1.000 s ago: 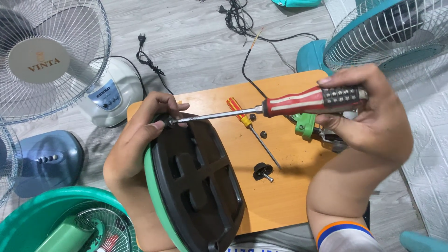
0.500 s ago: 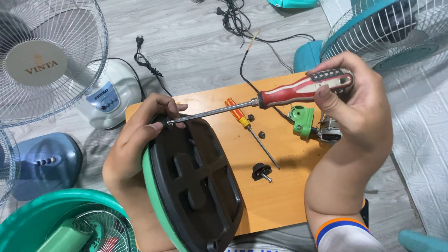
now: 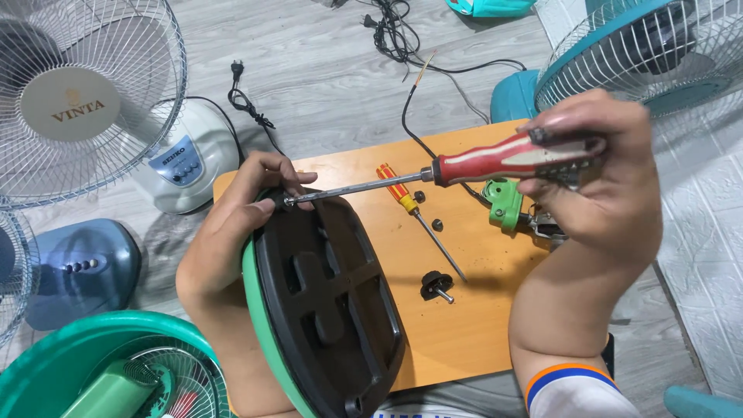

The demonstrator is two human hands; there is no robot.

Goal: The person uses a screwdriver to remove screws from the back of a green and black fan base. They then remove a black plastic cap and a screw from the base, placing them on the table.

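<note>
A glossy black ribbed plastic fan base with a green rim stands on edge nearest, its top gripped by the left hand. The right hand is closed around the red-and-white handle of one long steel screwdriver, tip at the base's upper edge. Beneath the shaft, on the smooth wooden board, lie one small orange screwdriver, one black knob and two small dark screws. Beyond the left hand, a white fan base.
</note>
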